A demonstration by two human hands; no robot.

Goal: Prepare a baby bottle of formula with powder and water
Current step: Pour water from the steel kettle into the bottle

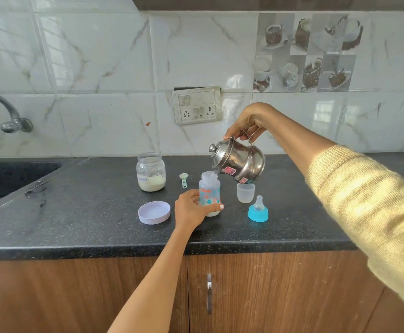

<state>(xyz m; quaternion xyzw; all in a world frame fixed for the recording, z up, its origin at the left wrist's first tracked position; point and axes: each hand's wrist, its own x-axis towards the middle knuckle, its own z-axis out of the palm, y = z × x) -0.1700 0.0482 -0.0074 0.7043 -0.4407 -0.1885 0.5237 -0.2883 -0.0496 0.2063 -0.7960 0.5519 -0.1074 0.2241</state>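
At the near edge runs the wooden cabinet front (268, 292) with its metal door handle (209, 293), under the speckled black stone countertop (88, 217). The bare left forearm reaches up and forward from the bottom of the view, and the left hand (191, 210) wraps around the lower body of the clear plastic baby bottle with orange and teal prints (209, 193), fingers curled round its left side and the thumb pressed across its front near the base. The bottle stands upright on the countertop near the middle, its long axis vertical and its open mouth facing up, with a little white at the bottom. Left of the hand lies a round pale lilac jar lid (154, 212), rim up; right of the bottle sits the blue screw ring with clear teat (258, 211), teat pointing up, and just behind it a clear plastic bottle cap (245, 193) standing mouth up. Above the cap, the right hand (246, 123), its arm in a yellow knitted sleeve (364, 195) coming in from the right, grips the wire handle of a small stainless steel lidded pot (239, 164) with curled fingers, the thumb tip on the lid's edge. The pot is tilted to the left, its spout at the bottle's mouth. Further back lie a pale green measuring scoop (183, 179) and an open glass jar of white powder (151, 172). Beyond are the sink (9, 179), the tap (9, 114), a switchboard (197, 105) and the marble tiled wall (100, 68).
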